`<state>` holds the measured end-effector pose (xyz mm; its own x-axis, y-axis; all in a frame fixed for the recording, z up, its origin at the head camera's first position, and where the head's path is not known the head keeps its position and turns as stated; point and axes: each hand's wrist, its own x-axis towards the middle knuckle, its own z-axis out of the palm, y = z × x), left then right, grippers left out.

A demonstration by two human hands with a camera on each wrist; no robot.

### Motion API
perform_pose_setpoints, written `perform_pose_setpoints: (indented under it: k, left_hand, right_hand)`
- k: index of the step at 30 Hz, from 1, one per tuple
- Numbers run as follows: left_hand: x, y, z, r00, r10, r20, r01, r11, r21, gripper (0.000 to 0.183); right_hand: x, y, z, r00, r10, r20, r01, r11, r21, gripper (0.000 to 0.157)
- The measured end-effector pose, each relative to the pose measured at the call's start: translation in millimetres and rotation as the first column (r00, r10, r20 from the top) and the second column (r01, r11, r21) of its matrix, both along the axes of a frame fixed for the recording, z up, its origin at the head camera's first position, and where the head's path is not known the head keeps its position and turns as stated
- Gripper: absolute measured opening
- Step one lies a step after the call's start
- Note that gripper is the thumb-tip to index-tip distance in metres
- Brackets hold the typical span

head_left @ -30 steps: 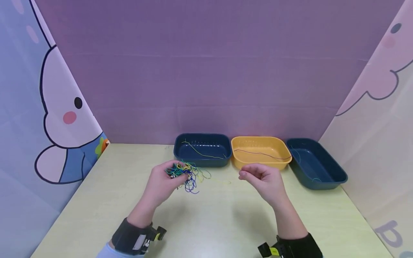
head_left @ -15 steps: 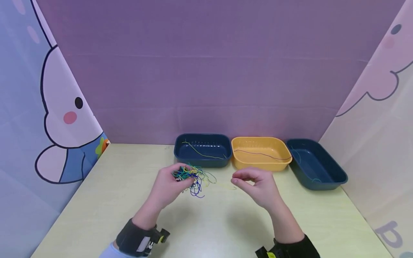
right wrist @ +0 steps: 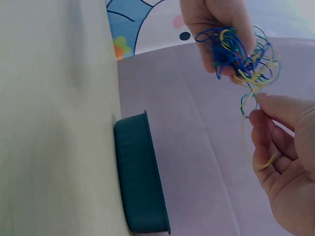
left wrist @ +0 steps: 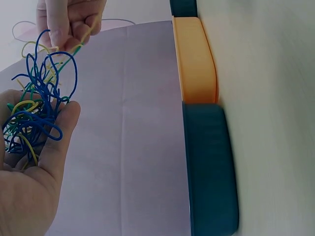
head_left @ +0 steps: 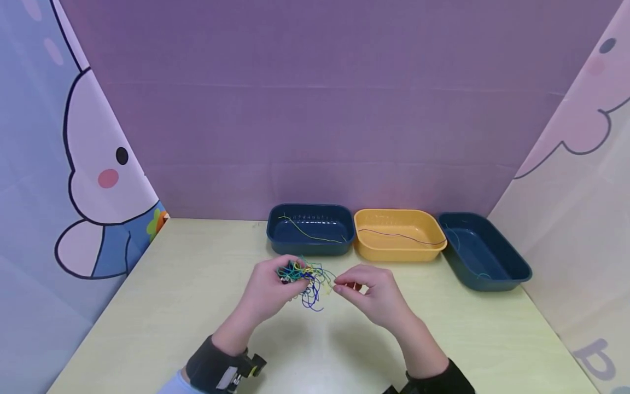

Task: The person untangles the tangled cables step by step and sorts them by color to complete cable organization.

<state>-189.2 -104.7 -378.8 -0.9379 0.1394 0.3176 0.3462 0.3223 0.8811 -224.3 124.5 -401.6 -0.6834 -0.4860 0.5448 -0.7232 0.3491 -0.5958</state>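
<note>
A tangled bundle of thin blue, green and yellow wires (head_left: 311, 293) is held above the table by my left hand (head_left: 268, 289), thumb and fingers curled round it. Loose loops stick out past the fingertips, as the left wrist view shows with the blue wires (left wrist: 49, 93) uppermost. Close at the bundle's right side, my right hand (head_left: 378, 298) pinches strands between thumb and index finger. In the right wrist view, a piece of yellow wire (right wrist: 269, 161) also lies across the right hand's curled lower fingers. The part of the bundle inside the left palm is hidden.
Along the back stand a dark blue bin (head_left: 310, 249) with a yellow wire (head_left: 305, 233), a yellow bin (head_left: 400, 254) with a dark wire (head_left: 401, 236), and an angled dark blue bin (head_left: 497, 257) with a green wire (head_left: 484, 275). A purple backdrop (head_left: 320, 109) rises behind.
My right hand has moved left and slightly down to the bundle and now pinches strands at its edge. My left hand, still gripping the bundle, has shifted right and a little down.
</note>
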Motion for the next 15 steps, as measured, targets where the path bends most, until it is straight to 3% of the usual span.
perform_pose_setpoints:
  k: [8,15]
  left_hand:
    - [2.3,5.2,0.4,0.999,-0.041,-0.015,0.041,0.999,0.008,0.020]
    - [3.1,6.0,1.7,0.999,-0.047,-0.014,0.047,0.999,0.020,0.020]
  right_hand:
    - [-0.8,-5.3,-6.0,0.996,-0.050,-0.069,0.056,0.994,0.093,0.008]
    - [0.1,-6.1,-6.3,0.994,-0.080,-0.071,0.087,0.991,0.097,0.006]
